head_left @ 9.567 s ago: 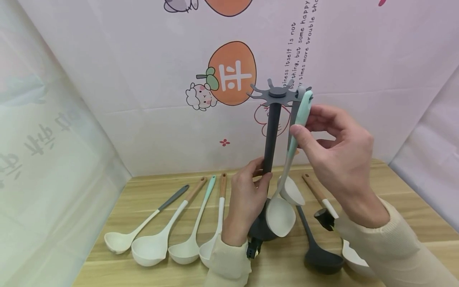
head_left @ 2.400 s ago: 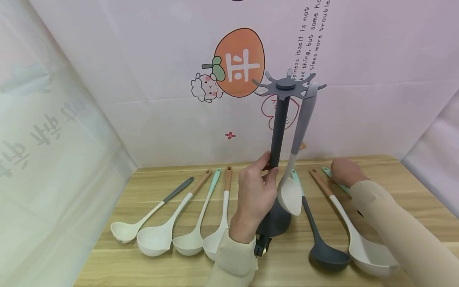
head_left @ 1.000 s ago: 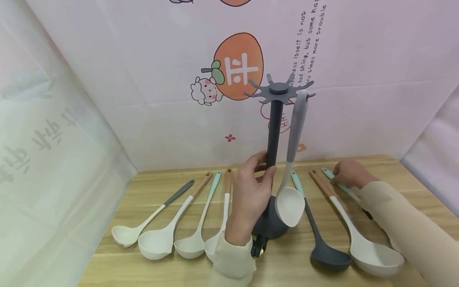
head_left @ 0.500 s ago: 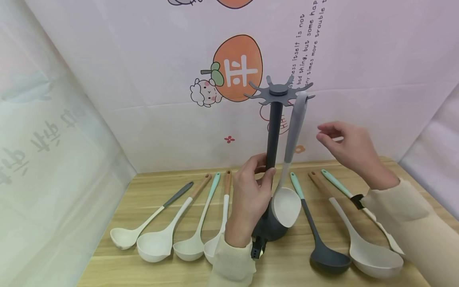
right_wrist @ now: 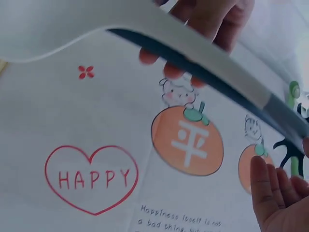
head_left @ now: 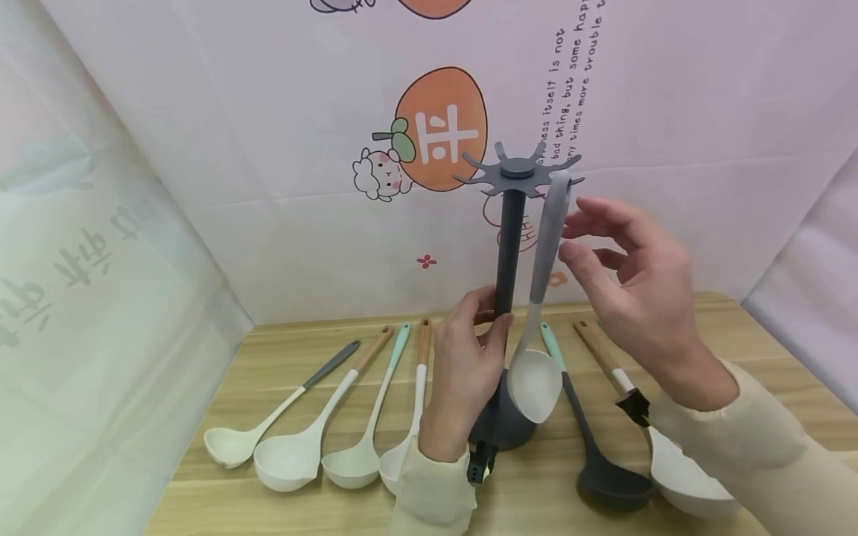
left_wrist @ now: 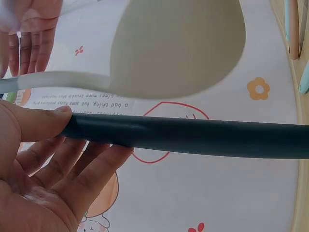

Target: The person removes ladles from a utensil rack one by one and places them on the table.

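Observation:
A dark grey utensil rack with a spoked top stands on the wooden table, and my left hand grips its pole low down. In the left wrist view, thumb and fingers wrap that pole. One ladle with a grey handle and pale bowl hangs from a right-hand spoke. Beside its handle is my right hand, thumb and fingers parted; whether they touch it is hard to tell. The right wrist view has the fingers of this right hand spread near the handle.
Left of the rack lie several pale ladles, among them a grey-handled ladle and a wood-handled ladle. To its right lie a black ladle with a mint handle and a white ladle, partly under my right arm.
A mint-handled ladle, earlier hanging on the rack in my right hand, was laid on the table at right. My right hand let go and rose to the grey-handled ladle. The left hand kept its grip.

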`<state>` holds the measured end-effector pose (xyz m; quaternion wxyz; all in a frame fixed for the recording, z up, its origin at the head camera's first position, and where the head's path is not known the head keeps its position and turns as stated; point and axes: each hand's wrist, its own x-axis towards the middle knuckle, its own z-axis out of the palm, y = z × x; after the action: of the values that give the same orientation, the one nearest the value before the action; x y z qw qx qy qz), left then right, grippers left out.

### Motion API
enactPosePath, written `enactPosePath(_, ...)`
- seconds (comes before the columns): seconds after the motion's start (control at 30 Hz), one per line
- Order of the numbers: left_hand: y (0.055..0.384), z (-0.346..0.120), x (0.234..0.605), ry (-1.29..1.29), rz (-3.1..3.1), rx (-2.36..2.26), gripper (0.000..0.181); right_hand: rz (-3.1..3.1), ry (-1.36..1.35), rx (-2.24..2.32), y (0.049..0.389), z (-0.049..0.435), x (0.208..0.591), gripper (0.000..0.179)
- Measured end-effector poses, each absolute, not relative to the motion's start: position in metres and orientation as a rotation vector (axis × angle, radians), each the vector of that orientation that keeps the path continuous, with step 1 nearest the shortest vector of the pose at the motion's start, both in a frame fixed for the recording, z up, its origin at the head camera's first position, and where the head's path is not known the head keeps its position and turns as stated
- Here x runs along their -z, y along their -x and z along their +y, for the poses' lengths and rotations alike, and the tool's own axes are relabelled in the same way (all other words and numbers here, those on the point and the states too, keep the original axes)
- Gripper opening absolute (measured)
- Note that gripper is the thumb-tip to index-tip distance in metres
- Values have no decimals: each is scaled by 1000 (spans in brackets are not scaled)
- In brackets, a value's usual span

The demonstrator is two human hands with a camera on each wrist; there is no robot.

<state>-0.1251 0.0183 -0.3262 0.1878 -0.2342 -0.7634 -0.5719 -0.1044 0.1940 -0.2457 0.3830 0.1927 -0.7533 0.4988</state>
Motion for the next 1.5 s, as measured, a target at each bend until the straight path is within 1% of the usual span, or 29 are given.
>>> enactPosePath(0.1,125,18,326,651,-2159,1604,32,-1940,-483,-1263,100,186,242,51)
enactPosePath(0.3,125,18,326,650,-2164,1604,33,-1934,-507,-1250,98,180,241,57)
enactPosePath(1.5,125,18,327,666,-2150,1622,33,-1930,-486,-1183,96,175,239,50)
